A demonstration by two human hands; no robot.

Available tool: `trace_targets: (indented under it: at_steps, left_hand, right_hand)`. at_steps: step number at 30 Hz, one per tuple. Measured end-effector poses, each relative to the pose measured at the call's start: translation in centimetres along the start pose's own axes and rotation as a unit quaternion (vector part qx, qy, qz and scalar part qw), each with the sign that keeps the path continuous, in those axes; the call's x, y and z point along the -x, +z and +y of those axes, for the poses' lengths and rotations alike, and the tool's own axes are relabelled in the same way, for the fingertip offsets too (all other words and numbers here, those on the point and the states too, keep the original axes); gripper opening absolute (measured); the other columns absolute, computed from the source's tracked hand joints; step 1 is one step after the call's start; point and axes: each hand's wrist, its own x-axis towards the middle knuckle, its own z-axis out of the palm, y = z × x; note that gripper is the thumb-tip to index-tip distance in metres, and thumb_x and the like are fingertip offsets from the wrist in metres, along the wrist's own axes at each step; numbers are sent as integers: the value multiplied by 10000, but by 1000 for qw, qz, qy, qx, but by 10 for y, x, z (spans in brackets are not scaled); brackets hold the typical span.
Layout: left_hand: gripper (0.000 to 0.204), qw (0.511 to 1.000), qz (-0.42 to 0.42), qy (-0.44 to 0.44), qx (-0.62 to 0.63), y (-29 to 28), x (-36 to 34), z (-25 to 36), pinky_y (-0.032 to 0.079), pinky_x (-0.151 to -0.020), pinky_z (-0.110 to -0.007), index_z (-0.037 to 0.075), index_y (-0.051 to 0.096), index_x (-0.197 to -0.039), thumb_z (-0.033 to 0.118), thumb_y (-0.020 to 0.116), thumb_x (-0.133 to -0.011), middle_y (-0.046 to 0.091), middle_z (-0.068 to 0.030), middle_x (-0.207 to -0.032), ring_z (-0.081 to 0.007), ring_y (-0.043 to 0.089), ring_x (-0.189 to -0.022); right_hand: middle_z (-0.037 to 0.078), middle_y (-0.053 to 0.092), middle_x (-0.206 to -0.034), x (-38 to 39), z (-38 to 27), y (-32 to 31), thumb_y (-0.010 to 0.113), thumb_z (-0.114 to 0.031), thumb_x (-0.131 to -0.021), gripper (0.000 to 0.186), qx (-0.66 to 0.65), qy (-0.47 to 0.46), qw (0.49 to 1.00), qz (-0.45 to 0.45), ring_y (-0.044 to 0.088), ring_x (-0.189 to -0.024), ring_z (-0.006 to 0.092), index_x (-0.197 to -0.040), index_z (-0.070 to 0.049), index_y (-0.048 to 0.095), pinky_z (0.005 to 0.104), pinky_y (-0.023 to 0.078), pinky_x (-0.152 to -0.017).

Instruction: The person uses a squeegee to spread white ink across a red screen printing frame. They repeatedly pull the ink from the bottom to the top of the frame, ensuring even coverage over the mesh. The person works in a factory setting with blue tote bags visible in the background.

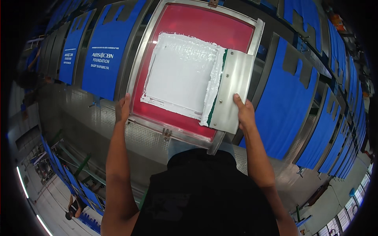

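Note:
In front of me is a screen-printing frame (133,84) with a metal border and red mesh (189,19). White ink (179,76) covers a large square in its middle, thicker along the right side. A squeegee (235,84) with a wide metal holder and green blade rests over the right part of the screen, against the ink's thick edge. My left hand (123,108) grips the frame's lower left border, fingers partly hidden. My right hand (245,113) is closed on the squeegee's right edge, thumb on top; its other fingers are hidden.
Blue fabric pieces, one printed in white (104,55), lie on boards to the left. More plain blue pieces (289,102) run in a row to the right. A metal hinge (213,3) sits at the frame's far edge. Another person (75,206) is at the lower left.

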Motion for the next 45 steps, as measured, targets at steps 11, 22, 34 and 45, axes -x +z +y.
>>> trace_targets:
  at_steps: [11, 22, 34, 45]
  left_hand:
    - [527, 988, 80, 122, 52, -8, 112, 26, 466, -641, -371, -9, 723, -971, 499, 582, -979, 652, -99, -733, -186, 576, -675]
    - [572, 970, -144, 178, 78, 134, 249, 141, 541, -798, -433, 29, 714, -1091, 568, 607, -932, 728, -210, -928, -375, 708, -890]
    - [477, 989, -96, 108, 18, 199, 302, 143, 476, -648, -386, -48, 691, -919, 419, 615, -975, 675, -157, -742, -216, 606, -677]
    - [506, 992, -71, 107, 18, 226, 328, 167, 509, -801, -395, -57, 662, -1047, 441, 607, -976, 694, -204, -934, -294, 663, -889]
  right_hand:
    - [124, 698, -1071, 81, -14, -69, 689, -351, -959, 442, -22, -72, 995, 72, 679, -919, 201, -1187, 21, 624, 331, 554, -804]
    - [168, 694, -1090, 170, -13, -274, 626, -378, -981, 519, -13, -151, 949, 275, 710, -904, 278, -1247, 64, 573, 409, 597, -805]
    - [110, 698, -1059, 123, -13, -356, 708, -337, -946, 438, -36, -84, 974, 210, 667, -914, 197, -1164, 36, 633, 330, 543, -817]
    - [142, 693, -1078, 91, -20, -387, 690, -333, -956, 458, -21, -82, 980, 178, 689, -903, 217, -1204, 36, 583, 359, 570, -793]
